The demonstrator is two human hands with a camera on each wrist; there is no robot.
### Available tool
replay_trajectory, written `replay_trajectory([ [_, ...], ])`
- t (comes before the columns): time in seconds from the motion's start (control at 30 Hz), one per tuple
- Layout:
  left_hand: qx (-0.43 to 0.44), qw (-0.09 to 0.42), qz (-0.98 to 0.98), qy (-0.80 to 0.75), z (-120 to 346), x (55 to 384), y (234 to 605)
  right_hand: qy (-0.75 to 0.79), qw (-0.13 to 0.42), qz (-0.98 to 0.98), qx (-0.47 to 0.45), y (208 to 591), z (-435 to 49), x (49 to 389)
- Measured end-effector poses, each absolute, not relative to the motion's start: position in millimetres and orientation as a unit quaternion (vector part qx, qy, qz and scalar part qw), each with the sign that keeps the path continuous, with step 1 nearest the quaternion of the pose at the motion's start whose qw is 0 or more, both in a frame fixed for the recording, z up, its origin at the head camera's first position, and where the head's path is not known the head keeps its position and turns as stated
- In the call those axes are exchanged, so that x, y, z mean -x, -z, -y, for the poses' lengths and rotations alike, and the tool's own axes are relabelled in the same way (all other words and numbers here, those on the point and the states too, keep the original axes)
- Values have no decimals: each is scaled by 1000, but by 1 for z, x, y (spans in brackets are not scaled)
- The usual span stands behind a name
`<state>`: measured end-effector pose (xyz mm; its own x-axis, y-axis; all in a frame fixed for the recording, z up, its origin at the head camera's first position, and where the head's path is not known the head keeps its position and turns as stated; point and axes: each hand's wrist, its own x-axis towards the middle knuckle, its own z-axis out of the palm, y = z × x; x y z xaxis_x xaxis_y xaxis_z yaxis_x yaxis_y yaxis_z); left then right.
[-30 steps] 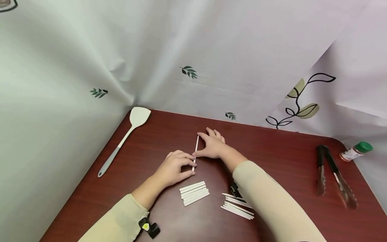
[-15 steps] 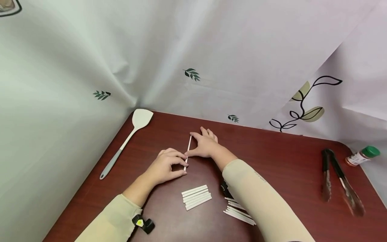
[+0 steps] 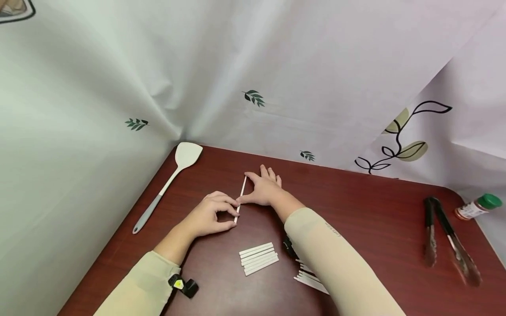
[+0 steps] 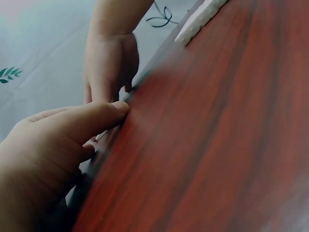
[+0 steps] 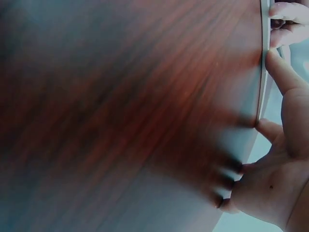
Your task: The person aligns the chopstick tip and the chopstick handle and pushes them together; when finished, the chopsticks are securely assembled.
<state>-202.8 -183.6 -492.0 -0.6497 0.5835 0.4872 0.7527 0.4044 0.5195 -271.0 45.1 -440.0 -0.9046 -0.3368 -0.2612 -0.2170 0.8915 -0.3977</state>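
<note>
A thin white stick (image 3: 243,186) lies on the table between my two hands, pointing away from me. My left hand (image 3: 209,216) holds its near part, thumb at the near end and fingers farther up. With the thumb near its middle and the index finger at the far end, my right hand (image 3: 262,188) holds the rest. The right wrist view shows the right thumb and index finger against the stick (image 5: 264,82). This length looks longer than the loose sticks; whether it is one piece or two, I cannot tell. In the left wrist view the left hand (image 4: 58,145) mostly hides it.
Several white sticks (image 3: 258,259) lie side by side nearer me. More sticks (image 3: 310,281) lie partly under the right sleeve. A white spatula (image 3: 168,180) rests at the left, black-handled tongs (image 3: 446,232) and a green-capped bottle (image 3: 476,207) at the right. Fabric hangs behind the table.
Both hands have slid left across the table together with the white stick between them. The head view has shifted slightly; the other things lie as before.
</note>
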Motion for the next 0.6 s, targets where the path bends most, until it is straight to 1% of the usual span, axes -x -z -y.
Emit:
replay_trajectory([
  [0.17,407,112,823,380,187,205,491,195,162,-957,140,442,-45,272],
  [0.37,406,113,821,386,186,206,494,206,174,-953,140,460,-49,282],
  [0.6,400,104,823,391,187,206,496,212,160,-953,146,463,-51,279],
])
